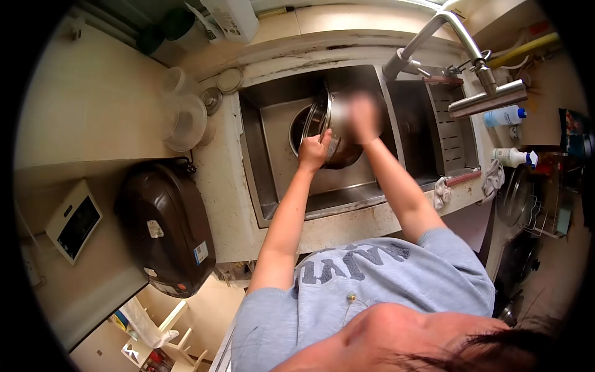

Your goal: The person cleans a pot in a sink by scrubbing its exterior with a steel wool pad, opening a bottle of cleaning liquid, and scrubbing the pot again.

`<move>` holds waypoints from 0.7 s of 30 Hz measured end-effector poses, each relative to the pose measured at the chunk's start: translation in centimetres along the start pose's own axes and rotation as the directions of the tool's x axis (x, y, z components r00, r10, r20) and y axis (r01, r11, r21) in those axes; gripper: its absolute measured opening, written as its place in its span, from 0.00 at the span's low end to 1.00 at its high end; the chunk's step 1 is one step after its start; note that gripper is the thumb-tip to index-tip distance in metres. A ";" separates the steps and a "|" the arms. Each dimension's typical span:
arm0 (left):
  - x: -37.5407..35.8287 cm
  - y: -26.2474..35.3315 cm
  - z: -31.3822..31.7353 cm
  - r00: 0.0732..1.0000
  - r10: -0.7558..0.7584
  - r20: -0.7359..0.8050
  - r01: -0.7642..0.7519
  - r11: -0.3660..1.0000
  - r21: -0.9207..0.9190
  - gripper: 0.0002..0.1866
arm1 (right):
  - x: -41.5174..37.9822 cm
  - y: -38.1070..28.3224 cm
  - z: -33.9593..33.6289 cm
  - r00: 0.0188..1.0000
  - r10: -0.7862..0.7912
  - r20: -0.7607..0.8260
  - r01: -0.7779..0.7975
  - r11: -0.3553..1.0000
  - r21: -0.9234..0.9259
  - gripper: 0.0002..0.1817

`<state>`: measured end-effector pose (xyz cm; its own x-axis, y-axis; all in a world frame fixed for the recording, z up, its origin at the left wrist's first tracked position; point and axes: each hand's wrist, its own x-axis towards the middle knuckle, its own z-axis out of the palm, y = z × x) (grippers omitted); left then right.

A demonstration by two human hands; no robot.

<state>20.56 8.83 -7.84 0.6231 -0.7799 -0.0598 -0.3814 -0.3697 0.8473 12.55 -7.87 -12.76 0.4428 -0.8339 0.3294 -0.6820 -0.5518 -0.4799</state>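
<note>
In the left basin of a steel sink (273, 180), my left hand (315, 150) is closed on the near rim of a round, shiny lid (318, 115), which stands tilted on its edge. My right hand (362, 116) is at the right side of the lid, inside a blurred patch, so its fingers and anything in them cannot be made out. A dark round pot (297, 131) lies behind and to the left of the lid, partly hidden by it.
A tall faucet (462, 28) arches over the right basin. Clear plastic containers (186, 123) stand left of the sink, near a dark brown appliance (164, 226). Bottles (505, 116) stand at the right, and a rag (442, 193) hangs on the front edge.
</note>
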 end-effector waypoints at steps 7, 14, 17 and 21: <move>0.0 -0.8 0.1 0.999 0.013 0.051 -0.010 0.997 -0.070 0.30 | 2.3 1.7 1.8 0.908 0.250 0.336 -0.306 0.943 0.127 0.12; -0.3 -0.4 -0.1 0.998 0.040 0.042 -0.036 0.996 -0.083 0.30 | -1.6 -0.4 -1.1 0.999 0.032 0.033 -0.036 0.993 0.109 0.12; -0.4 -0.9 0.1 0.999 -0.002 0.040 0.004 0.999 -0.035 0.30 | 4.1 -2.8 -2.4 0.782 0.472 0.407 -0.512 0.859 -0.012 0.13; -0.5 -0.4 -0.1 1.000 0.005 0.014 -0.004 1.000 -0.027 0.30 | -1.1 1.0 1.1 0.999 0.006 0.049 -0.005 1.000 -0.014 0.12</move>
<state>20.49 9.44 -8.07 0.6116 -0.7886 -0.0633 -0.3652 -0.3524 0.8616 12.01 -7.54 -14.52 0.4665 -0.8368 0.2865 -0.6927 -0.5470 -0.4700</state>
